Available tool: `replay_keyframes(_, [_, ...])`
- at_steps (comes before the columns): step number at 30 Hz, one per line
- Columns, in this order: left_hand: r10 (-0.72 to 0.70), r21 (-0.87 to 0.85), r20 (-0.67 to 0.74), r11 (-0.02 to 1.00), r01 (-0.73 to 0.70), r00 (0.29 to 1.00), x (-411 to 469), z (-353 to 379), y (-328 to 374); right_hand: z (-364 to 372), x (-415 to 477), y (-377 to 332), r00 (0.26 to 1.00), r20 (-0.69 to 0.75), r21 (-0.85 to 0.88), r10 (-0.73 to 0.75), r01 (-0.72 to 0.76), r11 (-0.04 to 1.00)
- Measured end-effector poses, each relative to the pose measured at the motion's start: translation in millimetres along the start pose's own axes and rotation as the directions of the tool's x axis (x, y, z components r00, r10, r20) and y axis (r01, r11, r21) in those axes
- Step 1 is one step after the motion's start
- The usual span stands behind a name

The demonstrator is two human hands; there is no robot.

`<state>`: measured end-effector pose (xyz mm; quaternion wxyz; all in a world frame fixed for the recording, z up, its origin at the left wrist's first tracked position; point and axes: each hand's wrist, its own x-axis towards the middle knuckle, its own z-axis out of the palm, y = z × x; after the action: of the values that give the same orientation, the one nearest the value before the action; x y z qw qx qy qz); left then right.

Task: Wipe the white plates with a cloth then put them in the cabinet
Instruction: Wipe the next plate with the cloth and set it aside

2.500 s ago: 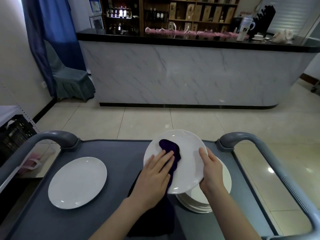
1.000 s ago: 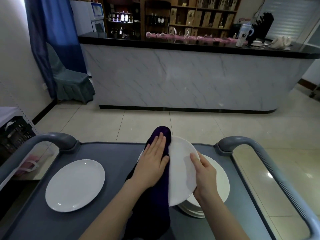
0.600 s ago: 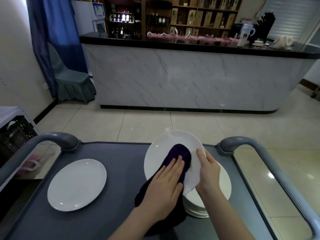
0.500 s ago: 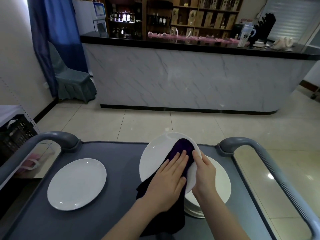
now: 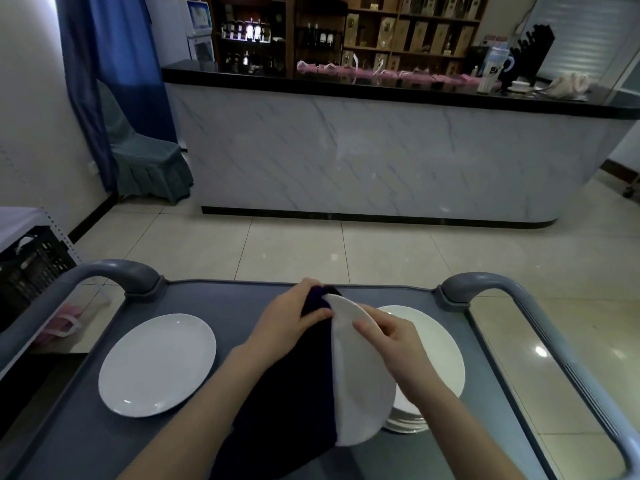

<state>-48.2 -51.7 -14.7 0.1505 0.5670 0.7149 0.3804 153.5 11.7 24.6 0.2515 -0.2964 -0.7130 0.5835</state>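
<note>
We count two hands, one cloth, and three places with white plates: one held plate [image 5: 362, 386], one single plate [image 5: 157, 365] and one stack of plates [image 5: 431, 344]. How many plates are in the stack we cannot tell.

The held plate is in the lower centre of the frame, above the grey cart surface [image 5: 225, 299]. It stands on its edge, tilted. Its long axis runs from the centre down toward the bottom of the frame, and its white face turns to the right.

The dark cloth [image 5: 291, 410] covers its left side and hangs down to the surface. The left hand [image 5: 291, 320] has its grip closed on the cloth at the top edge of this plate. The right hand [image 5: 391, 344] pinches the rim of the plate on the right side, between thumb and fingers.

The single plate lies flat at the lower left, well apart from the cloth, with bare surface between them. The stack sits just right of the held plate, near the right edge of the surface. Two grey handles [image 5: 114, 271] rise at the far corners. The left hand is near the far edge.
</note>
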Motion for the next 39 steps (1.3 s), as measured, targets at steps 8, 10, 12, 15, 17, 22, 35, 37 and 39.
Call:
replay_keyframes(8, [0.061,0.030,-0.109,0.998,-0.058,0.992,-16,-15,6,-10,20,1,0.989,-0.004,-0.486,-0.146,0.126,0.865])
replay_keyframes(10, [0.111,0.094,-0.071,0.990,-0.104,0.991,-15,-17,11,-8,23,1,0.984,0.064,-0.539,-0.166,0.174,0.824])
replay_keyframes(12, [0.114,0.053,-0.011,0.992,-0.113,0.993,-16,-17,13,-5,27,-2,0.973,0.143,-0.585,-0.183,0.232,0.777])
replay_keyframes(15, [0.091,-0.049,-0.010,0.995,-0.092,0.996,-15,-16,11,-6,32,-8,0.967,0.154,-0.588,-0.201,0.254,0.768])
replay_keyframes(17, [0.033,-0.124,-0.079,0.991,-0.042,0.996,-15,-15,8,-9,32,-9,0.977,0.082,-0.524,-0.195,0.209,0.826])
replay_keyframes(22, [-0.260,-0.360,-0.312,0.922,0.140,0.914,-25,-9,-8,-9,26,-1,0.959,-0.269,-0.160,-0.086,0.044,0.986])
replay_keyframes(35, [-0.113,-0.207,-0.099,0.974,0.090,0.989,-25,-21,-1,-4,32,-4,0.991,0.060,-0.394,-0.122,0.136,0.909])
replay_keyframes(37, [-0.078,-0.179,-0.042,0.981,0.069,0.996,-21,-22,4,2,33,-7,0.984,0.106,-0.413,-0.146,0.177,0.893])
replay_keyframes(39, [-0.109,-0.209,-0.120,0.974,0.083,0.987,-21,-23,4,2,33,-9,0.983,0.058,-0.366,-0.175,0.184,0.912])
